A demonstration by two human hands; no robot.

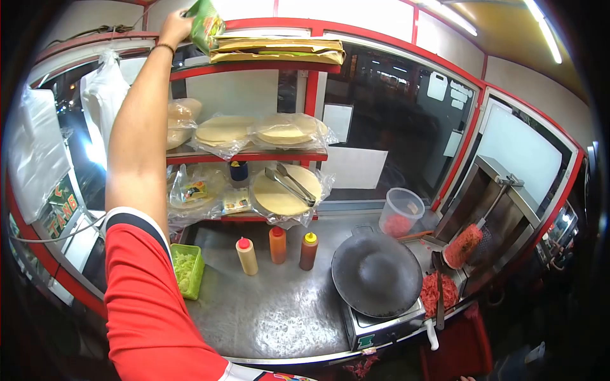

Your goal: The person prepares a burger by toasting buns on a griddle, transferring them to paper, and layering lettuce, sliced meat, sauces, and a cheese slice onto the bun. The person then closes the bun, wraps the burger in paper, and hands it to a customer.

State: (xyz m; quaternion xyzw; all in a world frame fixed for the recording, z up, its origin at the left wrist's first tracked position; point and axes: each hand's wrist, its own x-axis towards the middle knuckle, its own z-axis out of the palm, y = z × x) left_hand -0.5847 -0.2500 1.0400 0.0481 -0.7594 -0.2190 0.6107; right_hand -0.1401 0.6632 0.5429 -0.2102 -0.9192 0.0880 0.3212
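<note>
My left hand (176,27) is raised high at the upper left, its fingers closed on the edge of a green printed packet (204,26). The packet is at the left end of the top shelf, beside a stack of flat brown paper or cardboard (276,49). My bare forearm, with a dark bracelet at the wrist, and red sleeve cross in front of the left ends of the shelves. My right hand is out of view.
Bagged flatbreads (223,129) fill lower shelves; tongs (292,184) lie on one stack. Below are shredded greens in a green tub (188,272), sauce bottles (246,256), a dark domed pan (376,273) on a stove, shaved meat (438,293) and a meat spit (464,244).
</note>
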